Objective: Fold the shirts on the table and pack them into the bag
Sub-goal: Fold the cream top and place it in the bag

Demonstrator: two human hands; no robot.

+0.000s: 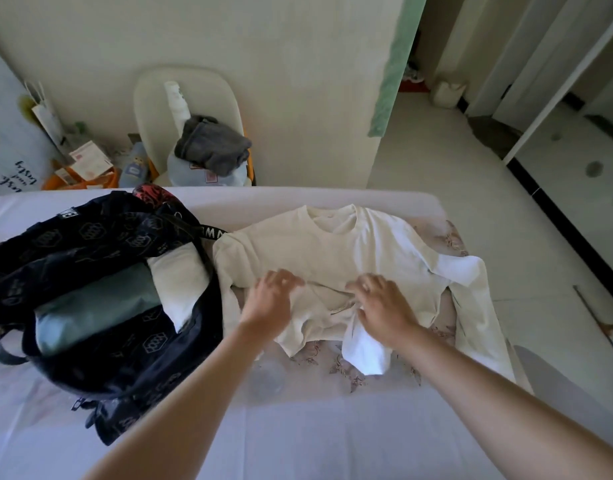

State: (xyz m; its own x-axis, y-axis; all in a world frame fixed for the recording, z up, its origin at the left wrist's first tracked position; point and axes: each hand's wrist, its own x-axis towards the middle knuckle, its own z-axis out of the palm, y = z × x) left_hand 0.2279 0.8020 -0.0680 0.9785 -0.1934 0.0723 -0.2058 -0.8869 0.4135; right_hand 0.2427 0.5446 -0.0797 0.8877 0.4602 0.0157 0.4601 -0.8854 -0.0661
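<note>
The cream shirt [319, 251] lies face up on the table [298, 438], under both hands and reaching away past the fingers. The left hand [270, 301] and the right hand [384, 306] both sit on its lower part, close together, with the fingers bent down onto the cloth. The left one is blurry, so I cannot tell if either hand is pinching the cloth or just pressing it.

The cloth between the hands is bunched up. I think a fold made now could come out crooked. The long sleeve [481, 327], out past the right hand, lies near the table edge. It might slide off and drag the shirt with it.

The open bag [90, 237] is just beside the left hand, on its outer side.

Counting:
- one cream shirt
- one bag
- two folded things in the bag, a grey-green one [94, 306] and a white one [178, 282]
- two bright white bits [367, 355] sticking out by the right hand, which may be another shirt, but I cannot tell
</note>
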